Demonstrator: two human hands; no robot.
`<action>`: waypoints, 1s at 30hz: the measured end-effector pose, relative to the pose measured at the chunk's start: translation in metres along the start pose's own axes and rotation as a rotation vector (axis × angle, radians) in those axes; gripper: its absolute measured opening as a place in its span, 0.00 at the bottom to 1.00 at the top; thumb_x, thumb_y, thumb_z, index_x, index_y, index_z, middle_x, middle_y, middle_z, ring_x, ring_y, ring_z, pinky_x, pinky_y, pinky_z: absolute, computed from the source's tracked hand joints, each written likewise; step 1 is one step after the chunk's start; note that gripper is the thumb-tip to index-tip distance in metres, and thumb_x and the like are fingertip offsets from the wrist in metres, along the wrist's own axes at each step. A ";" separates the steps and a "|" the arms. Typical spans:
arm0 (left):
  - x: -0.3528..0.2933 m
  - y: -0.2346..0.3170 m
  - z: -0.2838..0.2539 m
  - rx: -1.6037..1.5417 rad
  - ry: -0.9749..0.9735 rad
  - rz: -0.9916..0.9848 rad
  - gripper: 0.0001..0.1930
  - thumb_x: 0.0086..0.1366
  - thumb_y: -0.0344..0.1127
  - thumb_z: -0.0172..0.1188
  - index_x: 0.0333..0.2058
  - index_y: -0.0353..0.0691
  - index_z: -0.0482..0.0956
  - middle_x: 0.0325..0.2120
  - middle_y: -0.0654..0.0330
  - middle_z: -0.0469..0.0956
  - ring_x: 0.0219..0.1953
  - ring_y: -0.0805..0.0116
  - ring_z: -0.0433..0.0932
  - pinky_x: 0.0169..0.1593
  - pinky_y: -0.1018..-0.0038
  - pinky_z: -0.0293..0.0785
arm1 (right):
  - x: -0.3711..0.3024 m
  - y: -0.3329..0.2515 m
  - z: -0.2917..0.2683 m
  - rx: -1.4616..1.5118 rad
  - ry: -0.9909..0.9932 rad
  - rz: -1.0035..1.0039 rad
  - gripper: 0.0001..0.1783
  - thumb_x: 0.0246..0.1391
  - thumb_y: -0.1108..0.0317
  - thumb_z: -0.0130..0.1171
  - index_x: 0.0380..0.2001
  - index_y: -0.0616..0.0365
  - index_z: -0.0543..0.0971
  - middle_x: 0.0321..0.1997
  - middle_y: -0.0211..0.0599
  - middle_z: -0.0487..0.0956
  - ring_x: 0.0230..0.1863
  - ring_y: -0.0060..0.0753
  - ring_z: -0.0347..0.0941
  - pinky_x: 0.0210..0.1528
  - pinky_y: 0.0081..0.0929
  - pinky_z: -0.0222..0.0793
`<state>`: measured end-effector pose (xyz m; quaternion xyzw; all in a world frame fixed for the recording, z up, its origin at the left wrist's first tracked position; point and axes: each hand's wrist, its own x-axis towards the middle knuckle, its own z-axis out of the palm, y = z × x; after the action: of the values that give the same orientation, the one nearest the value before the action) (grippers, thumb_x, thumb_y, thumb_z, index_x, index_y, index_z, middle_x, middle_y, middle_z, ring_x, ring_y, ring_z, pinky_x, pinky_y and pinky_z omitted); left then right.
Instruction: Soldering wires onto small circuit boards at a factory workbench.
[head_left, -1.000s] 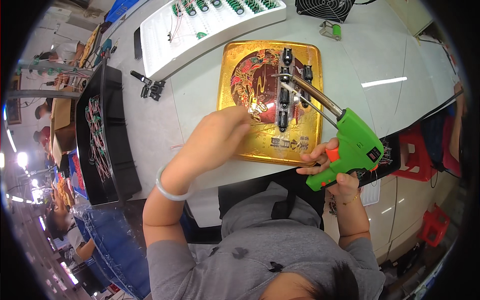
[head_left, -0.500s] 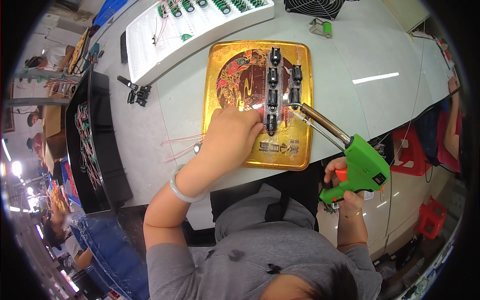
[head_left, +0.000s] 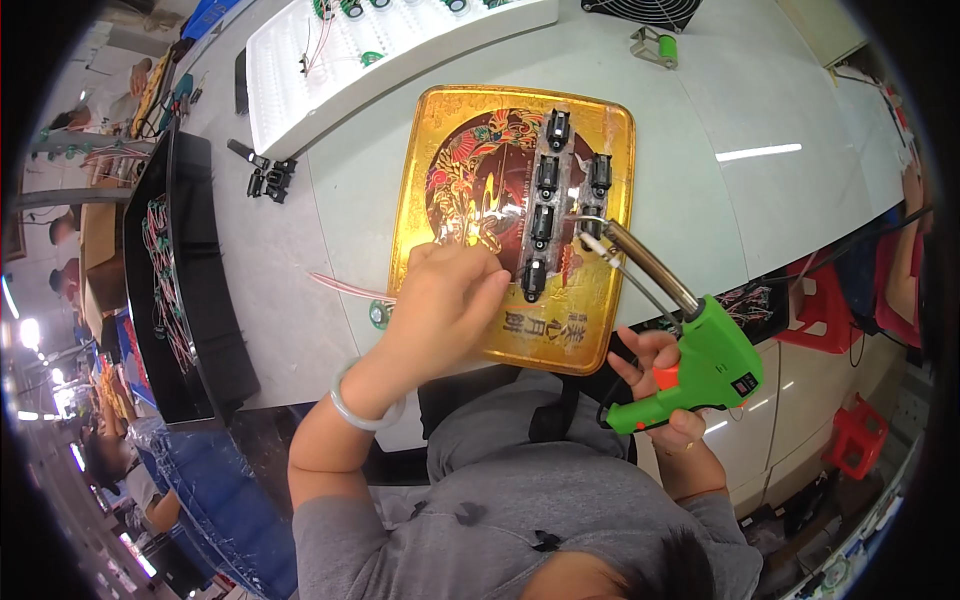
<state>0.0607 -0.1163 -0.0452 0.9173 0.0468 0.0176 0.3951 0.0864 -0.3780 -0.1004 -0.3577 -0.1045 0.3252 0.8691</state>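
My left hand [head_left: 447,297] is closed over the left part of a golden tin lid [head_left: 470,345], fingertips pressed together; what they pinch is hidden. Thin red and white wires [head_left: 345,287] and a small round green part [head_left: 380,313] lie beside that wrist. My right hand [head_left: 668,400] grips a green soldering gun [head_left: 708,365] by its handle. The gun's bent tip sits by the right-hand row of small black housings [head_left: 601,176]. Another row of black housings [head_left: 542,226] stands left of it, both rows stuck down on clear strips.
A white foam tray [head_left: 300,110] with green coils stands at the far left. A black bin [head_left: 195,290] of wired parts is on the left, near loose black pieces [head_left: 268,178]. At the back are a black fan grille [head_left: 645,10] and a green spool holder [head_left: 655,47].
The tin lid has tilted and come a little nearer with its housings. My left hand has drawn back slightly from the row. The soldering gun has shifted left and down.
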 end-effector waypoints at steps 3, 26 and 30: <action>-0.005 0.006 0.010 0.064 0.111 -0.027 0.05 0.51 0.32 0.55 0.20 0.41 0.71 0.15 0.61 0.68 0.23 0.63 0.67 0.37 0.70 0.56 | -0.004 -0.003 -0.006 -0.097 0.023 -0.024 0.26 0.35 0.56 0.59 0.37 0.60 0.67 0.41 0.42 0.64 0.50 0.45 0.59 0.47 0.35 0.64; -0.009 -0.003 0.024 0.053 0.261 -0.001 0.07 0.45 0.30 0.58 0.15 0.43 0.69 0.11 0.66 0.66 0.18 0.68 0.62 0.35 0.72 0.54 | -0.008 -0.011 0.006 -0.296 0.033 -0.007 0.20 0.39 0.54 0.55 0.28 0.61 0.68 0.23 0.37 0.67 0.26 0.30 0.63 0.29 0.25 0.63; -0.009 -0.003 0.024 0.055 0.252 -0.002 0.07 0.45 0.30 0.58 0.15 0.43 0.69 0.11 0.66 0.66 0.18 0.68 0.62 0.35 0.72 0.53 | -0.008 -0.012 0.007 -0.293 0.050 0.000 0.19 0.39 0.55 0.54 0.26 0.60 0.67 0.22 0.36 0.66 0.25 0.29 0.61 0.28 0.24 0.61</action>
<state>0.0535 -0.1326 -0.0638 0.9183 0.0975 0.1311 0.3607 0.0836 -0.3854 -0.0872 -0.4888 -0.1292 0.2975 0.8098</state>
